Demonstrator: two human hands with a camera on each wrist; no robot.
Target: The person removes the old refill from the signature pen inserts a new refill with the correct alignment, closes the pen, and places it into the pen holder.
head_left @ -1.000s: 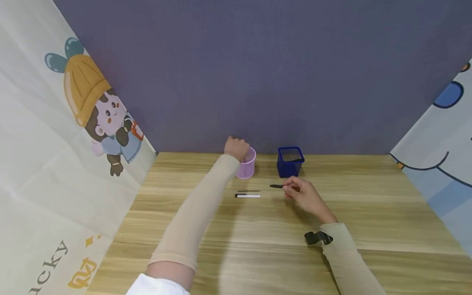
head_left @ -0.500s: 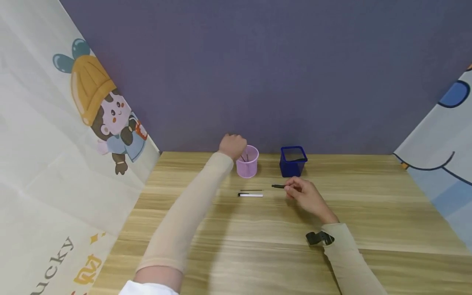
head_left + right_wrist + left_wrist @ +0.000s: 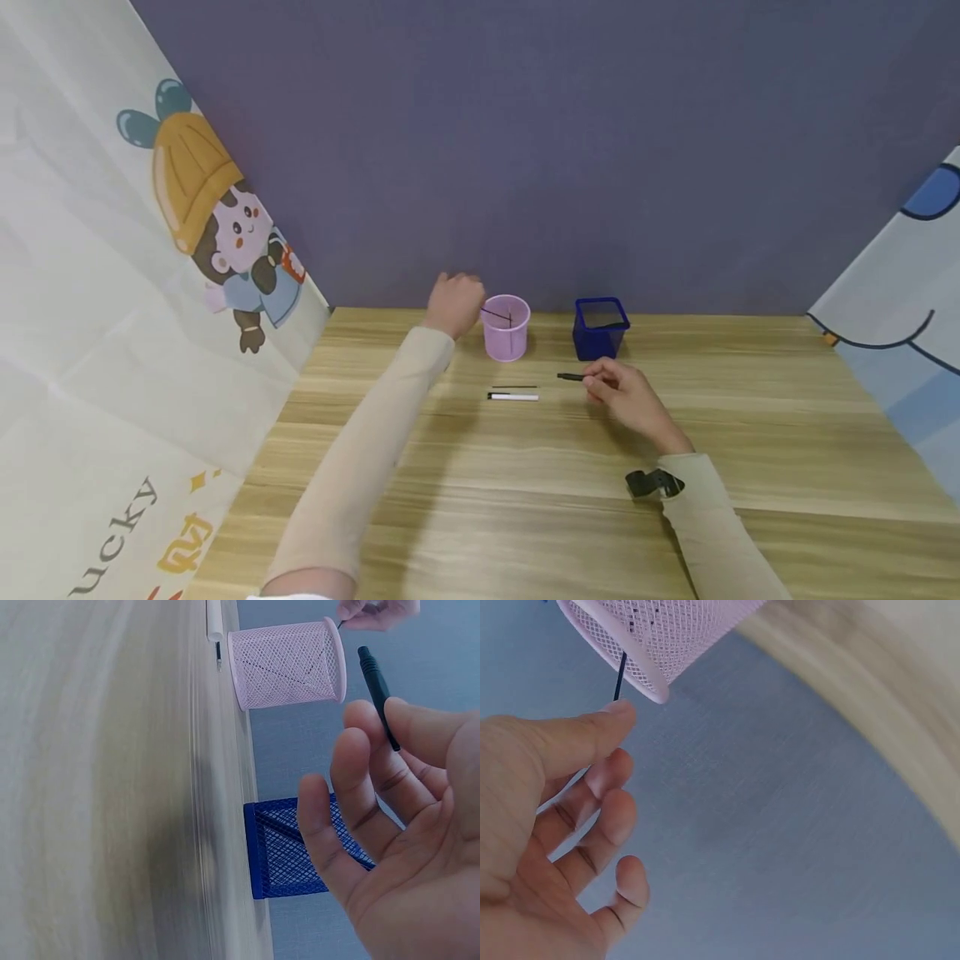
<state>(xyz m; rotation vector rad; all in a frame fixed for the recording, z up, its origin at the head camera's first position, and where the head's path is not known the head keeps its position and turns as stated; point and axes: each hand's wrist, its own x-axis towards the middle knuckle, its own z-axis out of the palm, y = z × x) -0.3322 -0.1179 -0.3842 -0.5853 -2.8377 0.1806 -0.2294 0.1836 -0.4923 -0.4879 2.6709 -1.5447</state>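
Note:
My left hand (image 3: 455, 304) pinches a thin black rod (image 3: 619, 677), like a pen refill, between thumb and index finger at the rim of the pink mesh pen holder (image 3: 506, 342). The rod's far end slants into the holder, where another thin dark stick also shows. My right hand (image 3: 628, 400) holds a short black pen part (image 3: 376, 686) with a ribbed end, like a pen cap, off the table in front of the blue mesh holder (image 3: 597, 340). Its other fingers (image 3: 349, 761) are loosely bent.
A white pen (image 3: 513, 397) with a black end and a thin dark stick (image 3: 514, 387) lie side by side on the wooden table (image 3: 525, 508). Something black rests in the blue holder. A dark wall panel (image 3: 555, 167) stands behind, with printed curtains (image 3: 67, 292) beside it.
My left hand has drawn left from above the pink holder to beside its rim, and the rod now leans more. My right hand stays in place with the black pen part.

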